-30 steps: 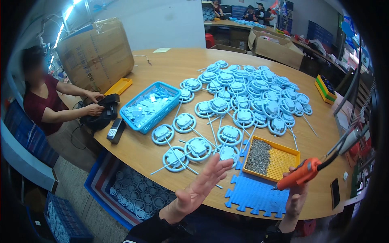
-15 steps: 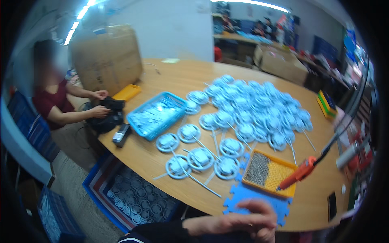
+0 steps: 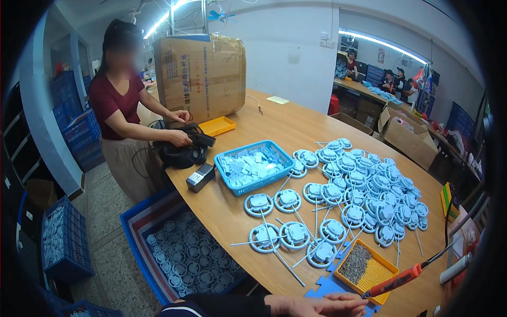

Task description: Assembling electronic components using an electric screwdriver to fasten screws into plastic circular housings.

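My left hand (image 3: 303, 306) comes in at the bottom edge from a black sleeve, its fingers stretched to the right and nothing visible in them. More fingers overlap it at the frame edge, so my right hand cannot be made out apart from it. Just beyond the fingertips, a red electric screwdriver (image 3: 393, 281) slants down, its tip over the near side of a yellow tray (image 3: 381, 266). Grey screws (image 3: 355, 262) fill the tray's left part. Beneath it lies a blue foam mat (image 3: 328, 288). Light-blue round parts (image 3: 322, 252) with thin rods lie just beyond.
A large heap of the same blue parts (image 3: 369, 185) covers the table's right middle. A blue basket (image 3: 257, 186) of flat pieces and a black box (image 3: 200, 178) stand left. A co-worker (image 3: 122, 105) handles a black bag (image 3: 182, 153). Below the edge sits a full crate (image 3: 138, 228).
The view has swung up and to the left, so things sit lower and further right. My hands have dropped toward the bottom edge. The co-worker still handles the black bag.
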Tool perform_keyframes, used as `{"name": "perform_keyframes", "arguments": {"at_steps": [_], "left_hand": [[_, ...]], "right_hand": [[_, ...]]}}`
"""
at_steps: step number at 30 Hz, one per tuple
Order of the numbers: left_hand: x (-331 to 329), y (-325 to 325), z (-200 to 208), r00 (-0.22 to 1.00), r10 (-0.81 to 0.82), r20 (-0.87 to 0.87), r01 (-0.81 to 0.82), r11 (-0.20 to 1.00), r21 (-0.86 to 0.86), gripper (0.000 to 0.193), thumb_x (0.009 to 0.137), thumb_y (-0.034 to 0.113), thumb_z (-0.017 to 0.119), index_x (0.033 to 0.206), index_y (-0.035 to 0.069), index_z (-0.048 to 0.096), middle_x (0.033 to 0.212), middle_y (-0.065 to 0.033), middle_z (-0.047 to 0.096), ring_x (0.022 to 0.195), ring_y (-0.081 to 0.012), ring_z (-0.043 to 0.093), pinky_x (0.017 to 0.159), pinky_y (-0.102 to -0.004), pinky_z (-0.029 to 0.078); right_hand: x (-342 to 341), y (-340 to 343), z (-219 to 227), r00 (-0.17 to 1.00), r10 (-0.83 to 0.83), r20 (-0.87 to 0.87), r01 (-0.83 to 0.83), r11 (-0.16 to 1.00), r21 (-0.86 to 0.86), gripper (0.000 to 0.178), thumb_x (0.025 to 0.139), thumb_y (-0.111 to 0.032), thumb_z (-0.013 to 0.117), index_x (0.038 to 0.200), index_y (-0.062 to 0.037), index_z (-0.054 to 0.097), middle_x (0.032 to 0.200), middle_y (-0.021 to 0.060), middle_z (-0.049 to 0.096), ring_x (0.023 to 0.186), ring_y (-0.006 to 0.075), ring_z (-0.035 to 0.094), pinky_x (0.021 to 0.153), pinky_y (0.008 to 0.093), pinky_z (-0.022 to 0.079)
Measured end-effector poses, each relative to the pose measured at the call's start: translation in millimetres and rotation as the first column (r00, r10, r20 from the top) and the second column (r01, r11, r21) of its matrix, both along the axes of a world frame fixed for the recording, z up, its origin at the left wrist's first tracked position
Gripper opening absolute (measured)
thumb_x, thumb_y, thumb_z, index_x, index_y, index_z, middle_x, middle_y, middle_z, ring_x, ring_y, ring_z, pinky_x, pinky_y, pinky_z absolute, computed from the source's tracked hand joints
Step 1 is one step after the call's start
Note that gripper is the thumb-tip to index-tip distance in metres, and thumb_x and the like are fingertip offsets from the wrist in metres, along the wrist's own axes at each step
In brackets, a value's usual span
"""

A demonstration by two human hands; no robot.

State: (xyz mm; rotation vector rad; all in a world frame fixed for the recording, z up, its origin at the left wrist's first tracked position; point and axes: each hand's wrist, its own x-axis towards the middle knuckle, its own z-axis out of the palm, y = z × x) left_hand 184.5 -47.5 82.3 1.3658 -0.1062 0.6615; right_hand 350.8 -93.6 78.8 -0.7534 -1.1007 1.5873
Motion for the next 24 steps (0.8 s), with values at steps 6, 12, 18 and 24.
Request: {"name": "perform_keyframes", "arguments": {"at_steps": [6, 12, 18, 24], "left_hand": [[9, -2, 9, 0.837, -0.133, 0.531, 0.521, 0.494, -0.696, 0.072, 0.089, 0.013, 0.057, 0.149, 0.008, 0.018, 0.148, -0.0095, 0.033, 0.136, -0.0248, 0.033, 0.108, -0.0414, 0.032], [40, -8, -27, 0.965, -0.135, 0.226, 0.215, 0.900, -0.380, 0.065, 0.087, 0.008, 0.058, 0.145, 0.009, 0.029, 0.147, -0.0089, 0.034, 0.127, -0.0236, 0.042, 0.102, -0.0368, 0.036], [37, -8, -18, 0.990, 0.142, -0.022, -0.132, 0.957, 0.257, 0.041, 0.091, 0.009, 0.055, 0.132, 0.007, 0.050, 0.138, -0.0112, 0.045, 0.124, -0.0219, 0.044, 0.100, -0.0334, 0.036], [-22, 3, 38, 0.847, 0.424, -0.321, -0.005, 0.609, 0.793, 0.031, 0.079, 0.020, 0.064, 0.110, 0.015, 0.064, 0.128, -0.0171, 0.048, 0.100, -0.0347, 0.058, 0.075, -0.0436, 0.051]], "right_hand": [[10, 10, -47, 0.970, -0.079, -0.230, 0.081, 0.997, 0.000, 0.073, 0.090, -0.060, 0.045, 0.140, -0.0080, 0.036, 0.137, 0.0190, 0.046, 0.122, 0.0341, 0.047, 0.102, 0.0483, 0.039], [-23, 17, 8, 0.860, -0.118, -0.497, 0.054, 0.988, -0.143, 0.049, 0.093, -0.059, 0.039, 0.100, -0.0122, 0.049, 0.072, -0.0024, 0.040, 0.068, 0.0130, 0.041, 0.082, 0.0415, 0.042], [1, 1, 12, 0.962, 0.028, -0.270, -0.018, 0.999, 0.041, 0.054, 0.092, -0.060, 0.041, 0.101, -0.0073, 0.050, 0.085, 0.0054, 0.055, 0.082, 0.0215, 0.056, 0.090, 0.0453, 0.043], [33, 20, -6, 0.970, 0.243, 0.015, -0.239, 0.935, 0.262, 0.069, 0.089, -0.050, 0.056, 0.128, 0.0052, 0.047, 0.119, 0.0244, 0.056, 0.110, 0.0348, 0.055, 0.095, 0.0451, 0.044]]}}
